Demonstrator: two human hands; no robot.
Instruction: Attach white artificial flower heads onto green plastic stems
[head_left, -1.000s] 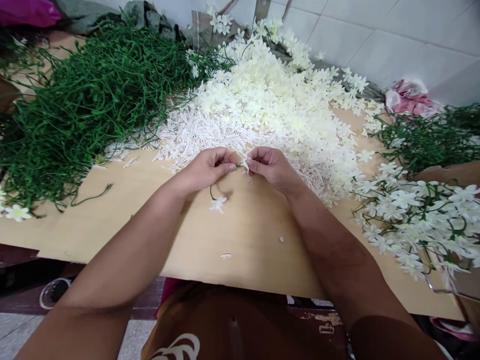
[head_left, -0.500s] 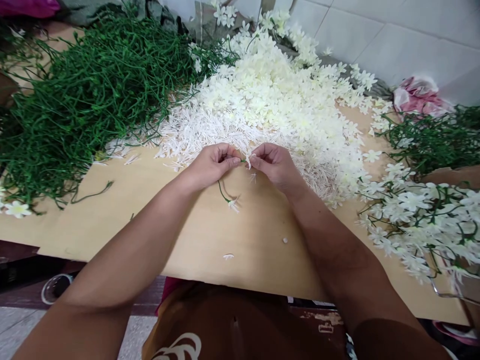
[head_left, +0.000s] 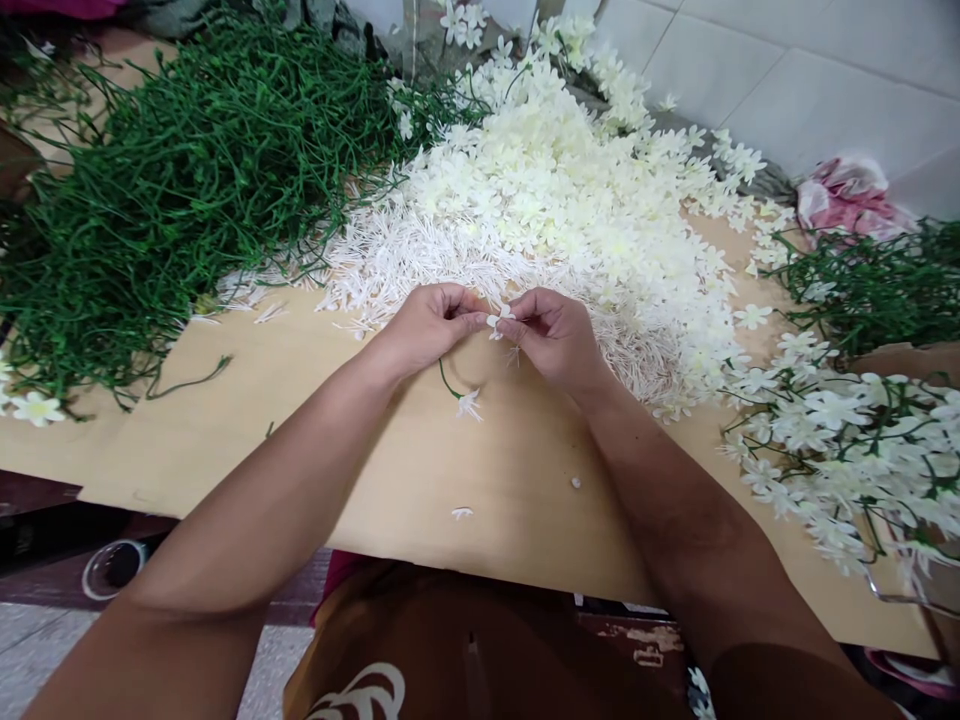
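Observation:
My left hand [head_left: 435, 325] is closed in a pinch on a green artificial flower stem [head_left: 448, 379]. One branch of that stem hangs below the fingers, with a white stamen tuft [head_left: 469, 404] at its end. Between my two hands is a small white artificial flower [head_left: 498, 322], pinched by the thumb and finger of my right hand [head_left: 556, 335]. It sits at the left hand's fingertips, where the stem's other end is hidden. Just below the right fingers shows another thin white stamen piece [head_left: 513, 355]. Whether it is held cannot be made out.
Behind my hands lie a heap of white stamen pieces [head_left: 420, 250] and a heap of cream blossoms [head_left: 555, 180]. Green stems [head_left: 225, 170] are piled at left. Assembled white flowers [head_left: 840, 430] lie at right. Small scraps dot the cardboard [head_left: 420, 470].
The white flower between my hands has turned, so its petals show more openly. My hands stay nearly in place. The whole view has shifted slightly.

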